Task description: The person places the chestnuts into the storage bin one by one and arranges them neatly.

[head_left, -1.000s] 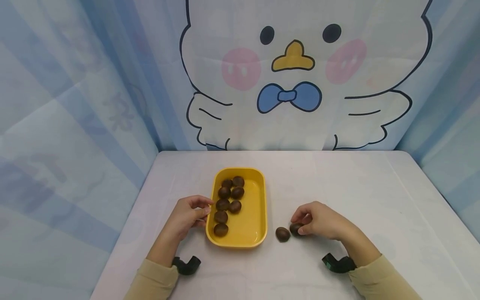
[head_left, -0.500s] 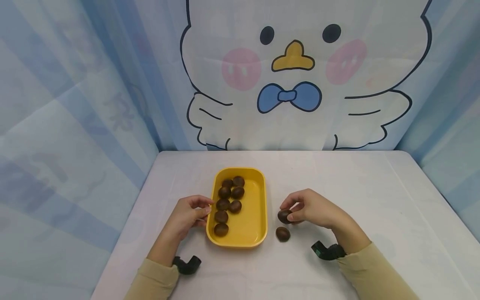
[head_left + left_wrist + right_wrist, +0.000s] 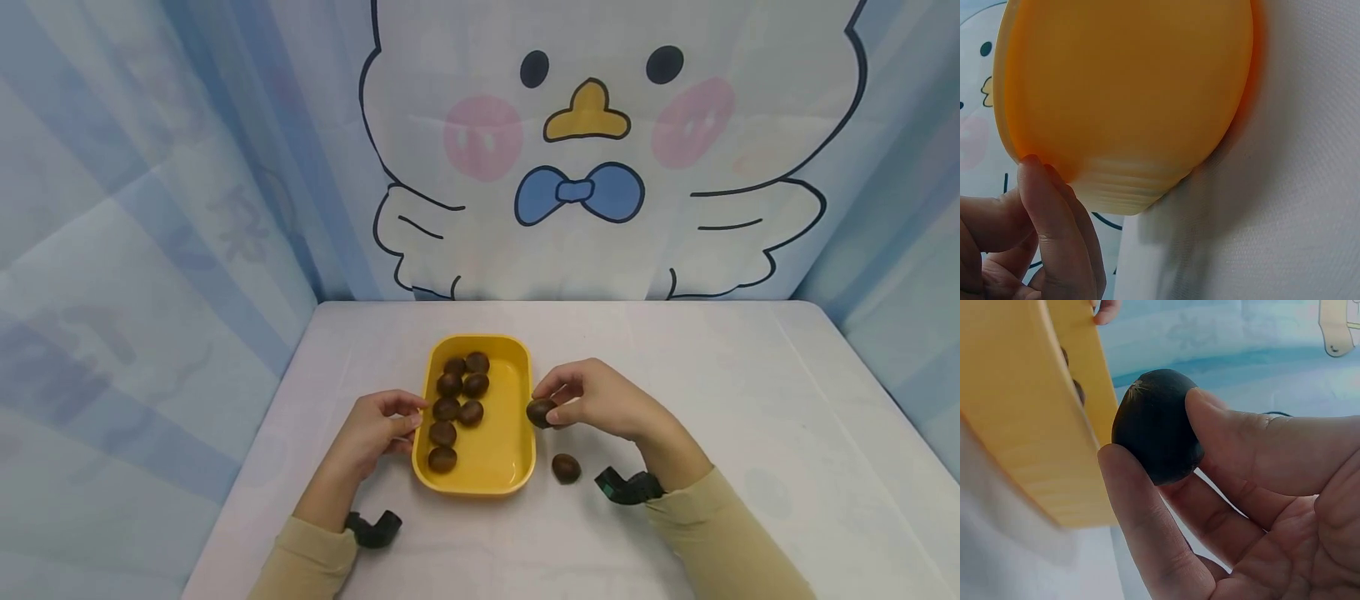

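A yellow tray [image 3: 510, 433] stands on the table with several brown chestnuts [image 3: 476, 385] along its left half. At its left side, my left hand [image 3: 380, 429] holds the rim with thumb and fingers; in the left wrist view, fingertips [image 3: 1032, 172] meet the tray's edge. My right hand [image 3: 600, 400] pinches one chestnut [image 3: 539, 412] just at the tray's right rim. Up close in the right wrist view, this dark chestnut [image 3: 1157, 428] sits between thumb and fingers, with the tray wall [image 3: 1029, 412] behind it. Another chestnut [image 3: 566, 468] lies on the table right of the tray.
The white-covered table [image 3: 712, 375] stretches to the right of the tray. A curtain [image 3: 585, 250] with a printed cartoon bird hangs behind the table's back edge. Each wrist bears a black camera mount, one left [image 3: 373, 529] and one right [image 3: 628, 486].
My right hand has lifted a chestnut from beside the other loose one and carried it left and away from me to the tray's right rim. The left hand and tray stay in place.
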Demonstrator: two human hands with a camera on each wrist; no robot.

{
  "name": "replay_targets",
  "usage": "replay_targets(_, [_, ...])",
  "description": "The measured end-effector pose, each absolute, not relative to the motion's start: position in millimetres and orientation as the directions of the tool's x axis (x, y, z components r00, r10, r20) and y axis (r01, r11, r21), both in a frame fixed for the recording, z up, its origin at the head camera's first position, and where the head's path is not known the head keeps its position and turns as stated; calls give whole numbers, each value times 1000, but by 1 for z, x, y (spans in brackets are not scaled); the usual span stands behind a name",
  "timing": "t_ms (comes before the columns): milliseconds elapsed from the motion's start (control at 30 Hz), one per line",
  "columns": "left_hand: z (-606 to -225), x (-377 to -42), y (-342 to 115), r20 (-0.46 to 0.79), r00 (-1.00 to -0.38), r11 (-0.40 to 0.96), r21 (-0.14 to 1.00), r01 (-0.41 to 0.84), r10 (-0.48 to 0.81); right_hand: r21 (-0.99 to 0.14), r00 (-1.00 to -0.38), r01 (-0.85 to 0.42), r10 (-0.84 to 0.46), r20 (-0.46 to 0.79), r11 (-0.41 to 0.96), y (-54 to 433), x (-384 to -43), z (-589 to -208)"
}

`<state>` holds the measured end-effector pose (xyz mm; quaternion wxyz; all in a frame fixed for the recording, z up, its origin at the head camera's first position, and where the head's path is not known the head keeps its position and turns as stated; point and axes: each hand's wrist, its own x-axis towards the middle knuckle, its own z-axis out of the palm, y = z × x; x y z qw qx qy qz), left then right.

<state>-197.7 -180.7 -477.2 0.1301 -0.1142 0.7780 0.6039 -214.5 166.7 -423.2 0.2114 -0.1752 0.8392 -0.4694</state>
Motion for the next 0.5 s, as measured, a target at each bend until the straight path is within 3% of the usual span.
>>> replay_targets(500, [-476, -197, -181, -345, -939, 250, 907, -338, -18, -866, -811, -106, -547, -209, 489, 117, -229, -429])
